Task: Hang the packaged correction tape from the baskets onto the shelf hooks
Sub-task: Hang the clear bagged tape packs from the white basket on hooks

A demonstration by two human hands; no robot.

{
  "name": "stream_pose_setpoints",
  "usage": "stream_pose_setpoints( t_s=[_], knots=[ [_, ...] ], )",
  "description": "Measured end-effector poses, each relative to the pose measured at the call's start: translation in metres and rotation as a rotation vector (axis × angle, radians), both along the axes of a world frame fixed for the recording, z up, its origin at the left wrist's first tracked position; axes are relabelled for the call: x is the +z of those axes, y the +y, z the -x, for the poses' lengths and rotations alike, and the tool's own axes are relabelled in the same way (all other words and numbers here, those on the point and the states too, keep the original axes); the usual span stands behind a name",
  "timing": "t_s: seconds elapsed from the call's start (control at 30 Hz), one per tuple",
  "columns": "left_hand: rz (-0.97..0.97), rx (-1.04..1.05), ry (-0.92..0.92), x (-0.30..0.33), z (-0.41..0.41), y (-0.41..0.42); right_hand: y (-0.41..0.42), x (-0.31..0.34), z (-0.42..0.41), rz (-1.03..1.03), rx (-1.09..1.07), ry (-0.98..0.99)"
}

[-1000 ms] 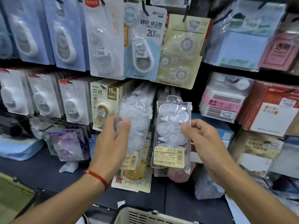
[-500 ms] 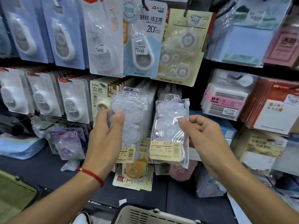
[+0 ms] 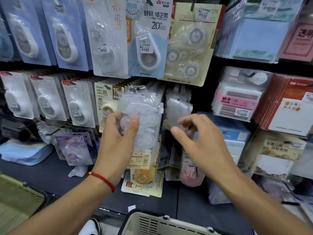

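Stationery shelf (image 3: 50,173); left hand (image 3: 116,141) grips clear tape pack (image 3: 144,119); right hand (image 3: 201,141) fingers apart.

The blue hanging card (image 3: 149,38) reads "CORRECTION TAPE" and "20"; the purple pack (image 3: 74,146) reads "30".

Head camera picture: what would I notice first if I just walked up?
Probably the two hands in the middle. The left hand grips a clear stack of correction tape packs hanging at the shelf, while the right hand hovers beside it with loosely curled fingers, holding nothing. Above them hangs a bright blue-and-white card marked 20, and a basket sits at the bottom.
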State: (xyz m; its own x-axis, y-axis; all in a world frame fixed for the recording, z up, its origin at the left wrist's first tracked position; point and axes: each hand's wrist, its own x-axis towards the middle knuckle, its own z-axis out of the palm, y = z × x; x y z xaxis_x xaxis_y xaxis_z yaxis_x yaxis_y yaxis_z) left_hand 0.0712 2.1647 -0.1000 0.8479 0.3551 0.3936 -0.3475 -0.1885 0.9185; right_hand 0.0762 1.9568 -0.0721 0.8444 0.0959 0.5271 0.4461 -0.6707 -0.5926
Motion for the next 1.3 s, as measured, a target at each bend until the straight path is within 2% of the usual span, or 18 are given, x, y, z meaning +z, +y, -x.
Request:
stream_pose_setpoints(
  t_s=[0.1,0.2,0.47,0.77,0.83,0.9,0.97,1.07,1.13,1.3],
  knots=[
    [0.155,-0.15,0.076,-0.004,0.004,-0.018,0.009,-0.006,0.0,-0.004,0.135,0.169],
    [0.221,-0.209,0.108,-0.007,0.005,-0.027,0.009,-0.008,-0.002,-0.115,0.173,0.251],
    [0.239,-0.046,0.157,-0.003,-0.005,-0.014,-0.004,0.001,-0.004,-0.404,0.143,0.27],
    [0.196,-0.005,0.088,0.002,0.0,-0.007,-0.007,0.003,-0.006,-0.556,0.185,0.4],
    [0.154,0.009,0.065,0.002,0.002,-0.006,-0.007,0.002,-0.007,-0.481,0.086,0.313],
    [0.073,0.029,0.026,0.002,0.003,-0.006,-0.008,0.002,-0.006,-0.284,-0.067,0.114],
    [0.041,-0.009,-0.012,0.002,0.004,-0.007,-0.007,0.002,-0.006,-0.177,-0.051,0.032],
    [0.103,-0.264,0.064,0.002,0.007,-0.017,0.003,-0.003,-0.002,-0.111,0.131,0.176],
    [0.088,-0.375,0.111,0.0,0.011,-0.027,0.006,-0.009,-0.002,-0.167,0.193,0.215],
    [0.006,-0.327,0.117,-0.005,0.011,-0.031,0.0,-0.005,-0.005,-0.309,0.15,0.247]
  ],
)
